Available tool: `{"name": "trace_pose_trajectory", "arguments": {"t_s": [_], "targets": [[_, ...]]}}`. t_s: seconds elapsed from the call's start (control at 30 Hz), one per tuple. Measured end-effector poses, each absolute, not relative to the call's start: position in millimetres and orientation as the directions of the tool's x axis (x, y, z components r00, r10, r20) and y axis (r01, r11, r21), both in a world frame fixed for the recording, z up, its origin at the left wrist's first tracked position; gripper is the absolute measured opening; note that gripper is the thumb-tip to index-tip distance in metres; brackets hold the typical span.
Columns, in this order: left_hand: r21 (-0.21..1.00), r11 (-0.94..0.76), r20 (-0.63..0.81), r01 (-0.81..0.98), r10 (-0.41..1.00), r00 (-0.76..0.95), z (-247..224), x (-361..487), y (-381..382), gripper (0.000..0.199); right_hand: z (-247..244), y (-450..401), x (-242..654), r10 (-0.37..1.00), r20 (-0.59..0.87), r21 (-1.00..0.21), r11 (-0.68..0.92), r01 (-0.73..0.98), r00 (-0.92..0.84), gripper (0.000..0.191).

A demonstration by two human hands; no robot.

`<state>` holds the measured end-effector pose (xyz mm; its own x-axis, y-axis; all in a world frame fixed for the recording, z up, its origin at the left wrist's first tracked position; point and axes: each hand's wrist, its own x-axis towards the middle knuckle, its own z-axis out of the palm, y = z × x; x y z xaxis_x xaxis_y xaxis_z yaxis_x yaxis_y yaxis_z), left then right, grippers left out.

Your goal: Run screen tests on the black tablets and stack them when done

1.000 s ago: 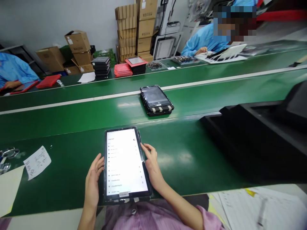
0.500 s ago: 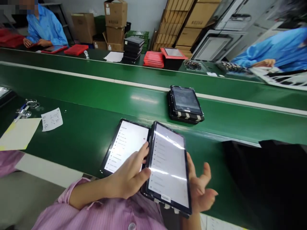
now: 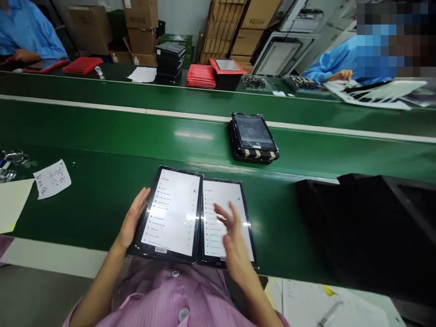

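Two tablets lie side by side near the front edge of the green table, both lit with a white list headed "Internet". Beside the long outer edge of the left tablet [image 3: 172,211] is my left hand [image 3: 132,220], its fingers stretched out along the black frame. My right hand [image 3: 235,245] hovers over the lower part of the right tablet [image 3: 211,222], fingers apart and nothing held. Whether any fingertip touches that screen, I cannot tell. A small label shows at the bottom of the left tablet.
Beyond the tablets sits a dark-screened tablet [image 3: 255,131] on a small stack. A large black object [image 3: 368,227] fills the right side. Handwritten paper [image 3: 52,179] and a yellowish sheet [image 3: 13,204] lie left. Across the table are red cases [image 3: 200,76] and two co-workers in blue.
The tilted tablet between my hands has come down, and both tablets now lie side by side. My left hand moved to the left outer edge; my right hand swung over the right screen.
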<state>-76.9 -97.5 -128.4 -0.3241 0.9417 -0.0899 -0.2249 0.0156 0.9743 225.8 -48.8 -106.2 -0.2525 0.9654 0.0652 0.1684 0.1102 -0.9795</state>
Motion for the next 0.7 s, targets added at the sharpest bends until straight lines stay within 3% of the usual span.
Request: {"name": "trace_pose_trajectory", "arguments": {"t_s": [0.07, 0.13, 0.5, 0.7], "targets": [[0.947, -0.010, -0.085, -0.320, 0.956, -0.282, -136.5, -71.6, -104.4, 0.091, -107.1, -59.3, 199.7, 0.917, 0.025, -0.954, 0.141, 0.264, -0.398, 0.080], [0.916, -0.028, -0.080, -0.400, 0.965, -0.249, -138.2, -65.6, -109.5, 0.089, -109.2, -64.8, 185.5, 0.904, 0.013, -0.941, 0.155, 0.300, -0.428, 0.085], [0.842, -0.017, -0.095, -0.539, 0.979, -0.179, -125.0, -60.7, -111.4, 0.094, -107.8, -78.1, 151.1, 0.939, 0.079, -0.984, 0.127, 0.125, -0.335, 0.086], [0.810, -0.094, -0.104, -0.579, 0.948, -0.299, -120.0, -99.3, -139.8, 0.090, -74.9, -85.2, 111.2, 0.810, 0.309, -0.925, 0.378, 0.041, -0.498, 0.089]]}}
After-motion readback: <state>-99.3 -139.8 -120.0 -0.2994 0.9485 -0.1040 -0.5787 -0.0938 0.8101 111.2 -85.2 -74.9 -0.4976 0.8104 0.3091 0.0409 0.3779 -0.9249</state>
